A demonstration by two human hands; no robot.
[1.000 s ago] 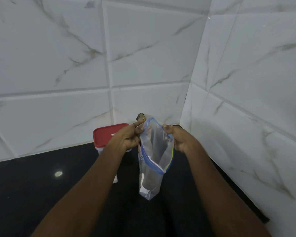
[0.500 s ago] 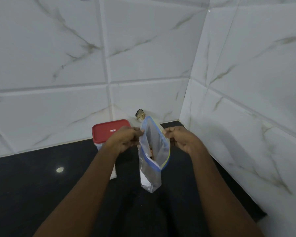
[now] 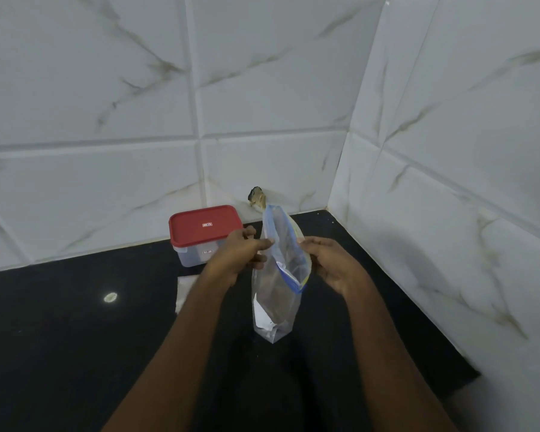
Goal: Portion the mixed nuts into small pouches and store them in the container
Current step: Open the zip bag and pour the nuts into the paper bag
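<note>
**Desk:** What did the frame show?

**Photographer:** A person stood at a black counter (image 3: pixel 60 338) in a marble-tiled corner, with a clear bag (image 3: pixel 278 294) between both hands. The left hand (image 3: pixel 240 257) pinched one side of the blue zip rim and the right hand (image 3: pixel 331 263) pinched the other. The mouth gaped between them.

**Desk:** How was that step best done?

**Photographer:** In my judgement, each hand needed to grip the rim at mid-side and pull evenly. The base needed support too, so nothing spilled when a hand let go to reach in or pour.

**Desk:** Where was the bag, and which way did it point?

**Photographer:** It was straight ahead of the person, to the right of the container (image 3: pixel 194 257), whose red lid (image 3: pixel 205 226) was on. The bag's long axis ran close to upright, with the top leaning away toward the back wall. The mouth faced up and toward the camera, and the sealed bottom was down at the counter. I could not tell whether the bottom touched the counter.

**Desk:** Were there nuts inside?

**Photographer:** I could not tell. Only a white patch and dark shadow showed through the plastic. A white paper (image 3: pixel 184 291) lay on the counter beside the left forearm.
</note>
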